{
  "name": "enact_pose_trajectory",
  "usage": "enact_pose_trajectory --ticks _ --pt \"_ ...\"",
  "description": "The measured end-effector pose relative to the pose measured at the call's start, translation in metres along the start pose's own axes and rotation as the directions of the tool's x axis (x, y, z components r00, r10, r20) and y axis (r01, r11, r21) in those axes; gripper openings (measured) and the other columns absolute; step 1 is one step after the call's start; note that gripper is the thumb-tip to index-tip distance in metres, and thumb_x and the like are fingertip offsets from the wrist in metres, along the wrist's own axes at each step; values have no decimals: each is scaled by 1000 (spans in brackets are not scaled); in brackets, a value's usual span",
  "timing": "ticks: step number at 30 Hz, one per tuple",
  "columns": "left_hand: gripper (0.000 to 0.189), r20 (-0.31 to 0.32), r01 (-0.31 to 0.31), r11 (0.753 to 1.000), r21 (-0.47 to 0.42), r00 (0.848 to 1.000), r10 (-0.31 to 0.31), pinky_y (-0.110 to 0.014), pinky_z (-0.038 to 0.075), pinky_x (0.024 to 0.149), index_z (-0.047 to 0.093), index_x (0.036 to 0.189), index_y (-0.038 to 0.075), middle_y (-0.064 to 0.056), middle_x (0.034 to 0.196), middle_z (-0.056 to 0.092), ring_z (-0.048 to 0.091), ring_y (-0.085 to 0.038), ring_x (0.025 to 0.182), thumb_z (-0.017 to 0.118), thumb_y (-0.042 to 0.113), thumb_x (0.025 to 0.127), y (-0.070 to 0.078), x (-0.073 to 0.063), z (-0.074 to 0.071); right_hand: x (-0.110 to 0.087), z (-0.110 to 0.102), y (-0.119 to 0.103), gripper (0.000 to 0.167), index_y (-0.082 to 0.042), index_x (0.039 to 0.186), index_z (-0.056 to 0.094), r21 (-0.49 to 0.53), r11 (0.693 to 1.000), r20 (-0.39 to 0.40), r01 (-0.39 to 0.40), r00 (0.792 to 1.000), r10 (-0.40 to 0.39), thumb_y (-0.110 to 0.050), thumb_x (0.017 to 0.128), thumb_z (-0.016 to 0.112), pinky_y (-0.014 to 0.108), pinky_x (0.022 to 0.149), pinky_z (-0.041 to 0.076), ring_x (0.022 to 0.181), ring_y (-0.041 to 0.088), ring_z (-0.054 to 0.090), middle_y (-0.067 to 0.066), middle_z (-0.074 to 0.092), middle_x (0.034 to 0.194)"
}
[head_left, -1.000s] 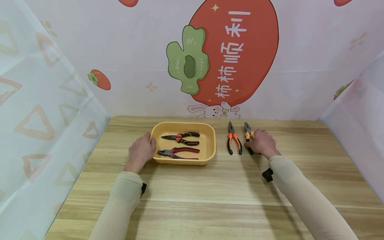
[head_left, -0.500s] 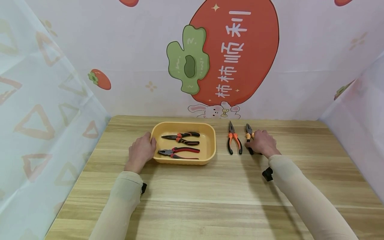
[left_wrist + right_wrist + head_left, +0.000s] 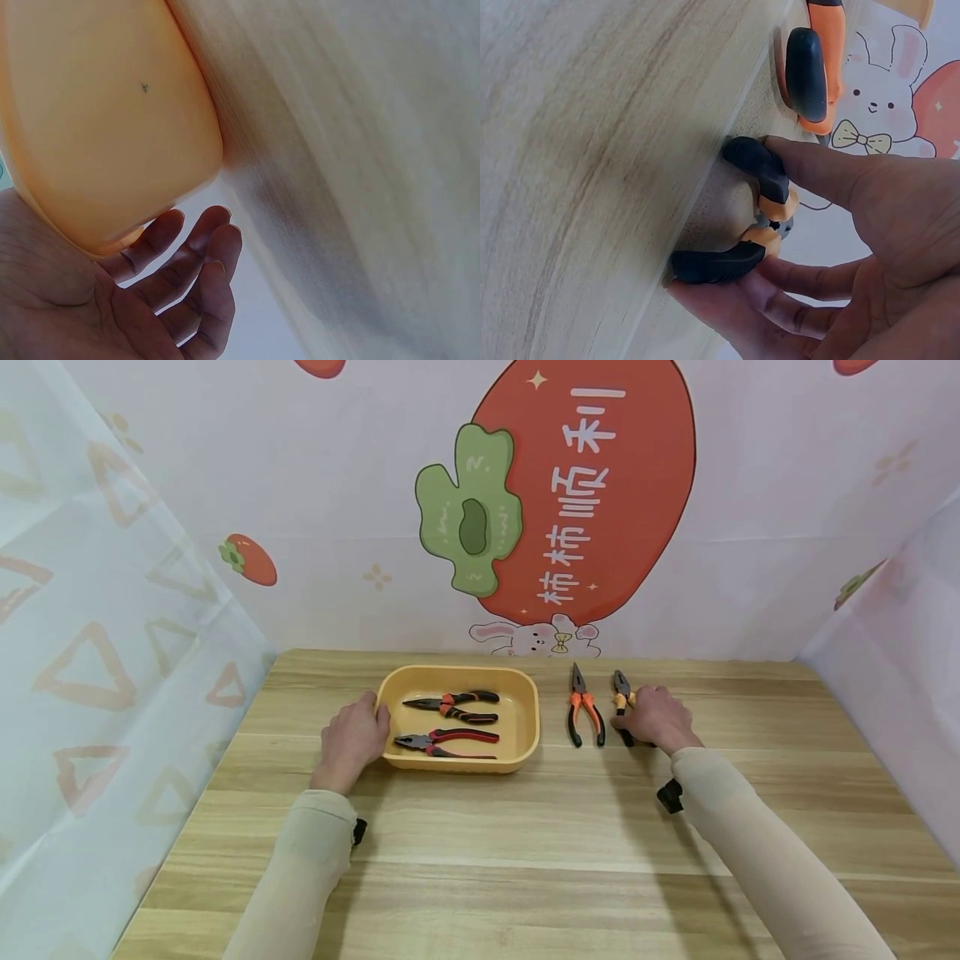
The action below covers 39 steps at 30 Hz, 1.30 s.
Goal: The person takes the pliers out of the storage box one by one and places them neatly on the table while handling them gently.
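Observation:
The left hand (image 3: 354,732) grips the left end of a yellow plastic tray (image 3: 531,727); in the left wrist view, its curled fingers (image 3: 214,292) show beside the tray's wall. Inside the tray lie long-nose pliers (image 3: 450,700) with black and orange handles, and combination pliers (image 3: 450,740) with red and black handles. To the right, the right hand (image 3: 657,718) holds pliers (image 3: 622,689) with yellow-orange and black handles. Thumb and fingers pinch their spread handles (image 3: 718,264) from both sides, close over the table. Orange-handled long-nose pliers (image 3: 583,706) lie between tray and right hand.
A light wood table (image 3: 510,860) carries everything. White printed sheets rise behind and at both sides; the back one (image 3: 337,485) bears a big persimmon and a rabbit. Black camera mounts (image 3: 670,796) hang under the wrists.
The pliers in the right hand have shifted slightly toward the person. The left hand, the tray and the other pliers have stayed in place.

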<state>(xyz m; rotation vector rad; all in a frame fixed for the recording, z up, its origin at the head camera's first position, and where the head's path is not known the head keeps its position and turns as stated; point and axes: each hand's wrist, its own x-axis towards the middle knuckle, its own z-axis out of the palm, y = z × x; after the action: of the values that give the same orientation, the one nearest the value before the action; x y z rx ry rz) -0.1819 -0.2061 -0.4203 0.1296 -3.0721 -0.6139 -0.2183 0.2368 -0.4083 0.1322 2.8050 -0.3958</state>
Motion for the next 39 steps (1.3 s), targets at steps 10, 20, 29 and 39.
enact_pose_trajectory --ticks 10,20,29,39 --pt "31 2 -10 1000 -2 1000 10 -55 47 65 55 107 5 -19 87 61 60 -38 75 38 31 107 -1 0 0 -2 0 1 45 -6 79 53 -10 1000 -3 -7 1000 7 -45 92 70 43 63 38 75 31 49 21 52 95" --pt "31 -10 -20 1000 2 1000 20 -55 47 64 56 106 5 -20 87 62 61 -39 75 38 30 107 0 1 1 -7 -7 1 49 -3 83 53 -3 1000 -51 11 999 -11 -48 92 70 36 58 35 72 27 47 16 50 89" --pt "30 -20 -20 1000 3 1000 20 -55 47 62 55 103 5 -19 85 61 60 -38 73 38 29 107 -1 0 0 -15 -18 -10 56 8 117 63 -3 993 -108 120 987 -120 -42 92 72 38 60 43 81 30 54 20 60 101" --pt "29 -21 -19 1000 6 1000 19 -53 47 60 54 100 5 -17 81 58 59 -37 71 39 29 107 -1 0 0 -25 -28 -32 47 6 112 68 -34 967 -174 252 951 -254 -35 91 75 45 70 52 86 30 60 22 65 110"
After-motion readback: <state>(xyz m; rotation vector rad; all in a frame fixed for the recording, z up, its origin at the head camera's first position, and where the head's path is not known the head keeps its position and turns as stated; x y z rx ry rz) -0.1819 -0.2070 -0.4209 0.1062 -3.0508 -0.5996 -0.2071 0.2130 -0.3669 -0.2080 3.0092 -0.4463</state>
